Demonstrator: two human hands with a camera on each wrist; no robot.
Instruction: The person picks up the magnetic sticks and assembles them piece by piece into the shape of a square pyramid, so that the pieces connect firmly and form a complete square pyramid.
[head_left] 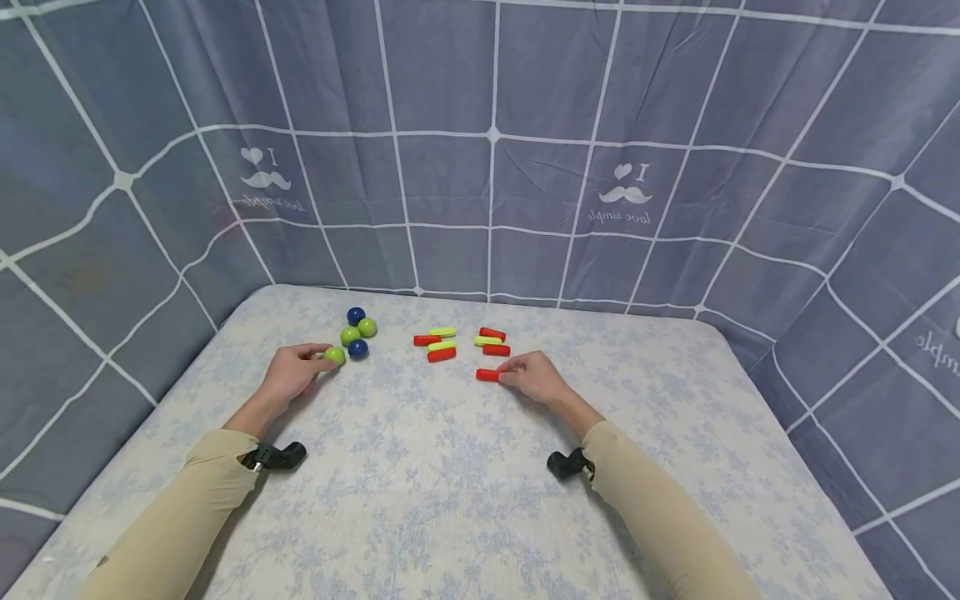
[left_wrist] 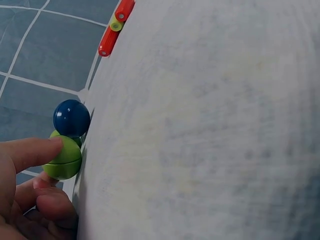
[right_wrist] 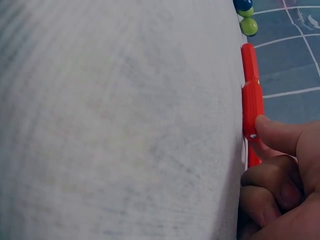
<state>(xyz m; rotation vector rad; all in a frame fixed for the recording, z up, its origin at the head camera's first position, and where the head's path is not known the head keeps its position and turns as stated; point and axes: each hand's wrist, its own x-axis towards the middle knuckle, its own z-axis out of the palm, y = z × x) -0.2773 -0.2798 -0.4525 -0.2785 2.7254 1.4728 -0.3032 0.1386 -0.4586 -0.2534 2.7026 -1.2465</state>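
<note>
At the left of the table, my left hand (head_left: 295, 372) pinches a green ball (head_left: 334, 356) between thumb and fingers. In the left wrist view the green ball (left_wrist: 62, 159) shows a seam round its middle, with a blue ball (left_wrist: 71, 118) close beyond it. Two more green balls and two blue balls, one a near blue ball (head_left: 358, 349), are bunched beside that hand. My right hand (head_left: 536, 377) pinches one end of a short red stick (head_left: 488, 375) lying level at the tabletop. The right wrist view shows the red stick (right_wrist: 253, 107) with thumb on its side.
Several red and yellow sticks lie in two rows: a left group (head_left: 442, 355) and a right group (head_left: 496, 350) just behind the held stick. The patterned tablecloth (head_left: 435, 483) covers the table. A grey checked curtain (head_left: 450, 183) hangs behind and at both sides.
</note>
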